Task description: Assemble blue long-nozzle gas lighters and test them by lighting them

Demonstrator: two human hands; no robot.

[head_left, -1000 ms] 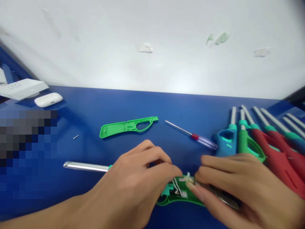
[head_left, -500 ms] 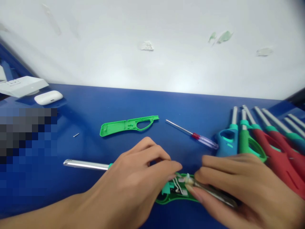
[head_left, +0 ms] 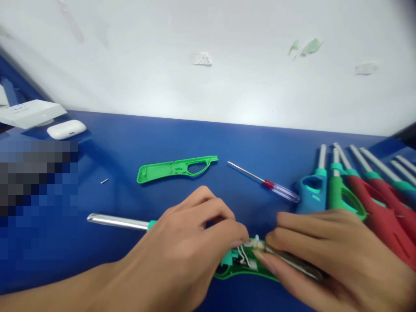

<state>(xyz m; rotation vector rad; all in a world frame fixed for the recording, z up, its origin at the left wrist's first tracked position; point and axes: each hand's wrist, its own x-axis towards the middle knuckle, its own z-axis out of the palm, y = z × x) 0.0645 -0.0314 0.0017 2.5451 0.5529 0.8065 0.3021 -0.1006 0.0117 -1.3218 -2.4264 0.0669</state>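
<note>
An opened gas lighter lies at the front, its green casing half facing up with white wires and a turquoise trigger piece inside. From its left end runs a silver metal tube. My left hand bends over the lighter, thumb and index pinched beside the valve; what they grip is hidden. My right hand is closed on a dark, slim fuel tank, whose pale valve end sits over the casing. Behind my hands lies the other green casing half, inner side up.
A screwdriver with a clear purple handle lies behind my right hand. Several assembled lighters in blue, green and red crowd the right side. A small metal pin, a white case and a white box are left.
My left fingertips have shifted slightly right, closer to the valve, covering the thin grey part seen before. My right hand stays on the fuel tank. The view has moved a little.
</note>
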